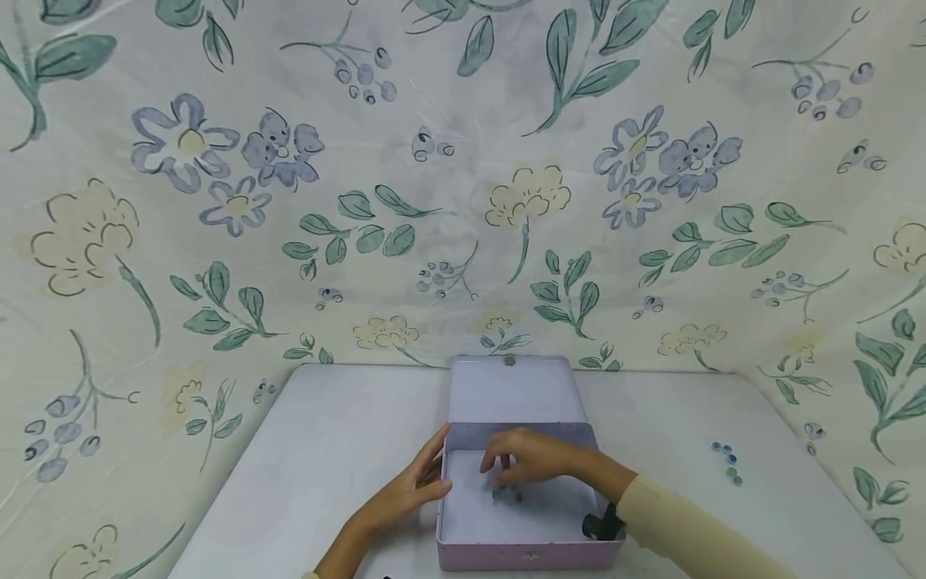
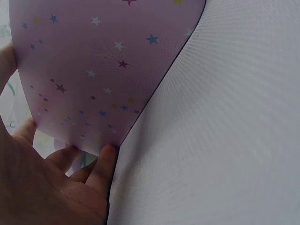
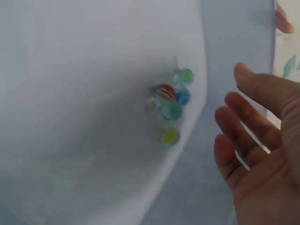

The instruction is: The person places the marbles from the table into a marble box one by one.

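An open tin box, lavender inside and pink with small stars outside, stands with its lid tipped back. Inside lie several glass marbles in green, blue, yellow and one red-striped, grouped near a wall. Over them hovers my right hand, its fingers loosely bent and apart; in the right wrist view nothing is between them. My left hand rests against the box's left side, with fingertips touching the starred wall in the left wrist view.
Several blue and green marbles lie on the white table, to the right of the box. A black device sits at my right wrist, above the box's front right corner. Floral cloth hangs behind and at both sides.
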A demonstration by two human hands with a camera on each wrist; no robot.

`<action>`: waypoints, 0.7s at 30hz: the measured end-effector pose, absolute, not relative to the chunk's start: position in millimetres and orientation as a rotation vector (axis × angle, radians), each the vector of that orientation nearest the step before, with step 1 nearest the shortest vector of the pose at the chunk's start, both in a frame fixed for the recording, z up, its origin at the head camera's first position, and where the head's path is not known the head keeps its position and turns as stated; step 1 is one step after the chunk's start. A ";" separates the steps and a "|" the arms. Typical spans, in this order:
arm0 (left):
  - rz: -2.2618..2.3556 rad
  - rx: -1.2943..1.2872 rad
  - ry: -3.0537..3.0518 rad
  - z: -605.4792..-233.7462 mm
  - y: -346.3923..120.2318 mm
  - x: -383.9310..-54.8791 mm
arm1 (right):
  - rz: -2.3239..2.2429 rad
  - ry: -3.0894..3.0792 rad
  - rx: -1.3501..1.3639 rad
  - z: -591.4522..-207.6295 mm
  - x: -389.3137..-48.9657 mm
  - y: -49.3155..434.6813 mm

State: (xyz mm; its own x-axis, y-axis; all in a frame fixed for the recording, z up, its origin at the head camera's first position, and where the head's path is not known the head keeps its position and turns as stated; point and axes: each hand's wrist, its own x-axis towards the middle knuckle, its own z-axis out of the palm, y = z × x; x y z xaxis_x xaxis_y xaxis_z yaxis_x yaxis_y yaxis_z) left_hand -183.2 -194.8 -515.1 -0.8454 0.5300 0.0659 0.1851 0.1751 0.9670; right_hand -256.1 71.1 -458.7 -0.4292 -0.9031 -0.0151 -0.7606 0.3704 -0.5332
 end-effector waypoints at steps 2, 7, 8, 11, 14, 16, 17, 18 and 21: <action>1.721 0.682 2.164 -515.8 -194.2 -183.7 | -0.702 2.314 -1.457 -453.3 -256.9 75.7; 1.691 0.652 2.193 -514.6 -193.5 -186.0 | -0.823 2.324 -1.422 -434.5 -260.2 95.4; 1.686 0.651 2.203 -514.1 -193.6 -186.7 | -0.840 2.335 -1.420 -429.5 -260.7 100.8; 1.680 0.659 2.223 -513.1 -194.0 -188.7 | -0.885 2.373 -1.388 -414.0 -262.1 119.7; 1.685 0.673 2.227 -513.2 -194.3 -189.0 | -0.911 2.425 -1.359 -400.7 -263.2 140.7; 1.691 0.670 2.225 -514.0 -194.5 -188.1 | -0.922 2.471 -1.324 -395.2 -264.2 155.9; 1.691 0.666 2.226 -514.4 -194.7 -187.3 | -0.927 2.493 -1.306 -393.1 -264.6 163.9; 1.694 0.666 2.227 -514.9 -194.7 -186.7 | -0.927 2.521 -1.289 -391.9 -265.2 172.4; 1.697 0.663 2.228 -516.3 -194.3 -184.4 | -0.925 2.600 -1.216 -390.5 -266.5 199.6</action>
State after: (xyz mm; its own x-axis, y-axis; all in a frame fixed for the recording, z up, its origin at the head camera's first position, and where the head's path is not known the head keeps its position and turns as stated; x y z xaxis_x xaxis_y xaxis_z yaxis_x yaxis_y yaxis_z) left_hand -184.4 -194.3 -516.3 -0.8612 0.5040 0.0652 0.1967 0.2121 0.9572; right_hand -266.5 199.6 -390.5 -0.6682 -0.7311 0.1377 -0.6538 0.4886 -0.5778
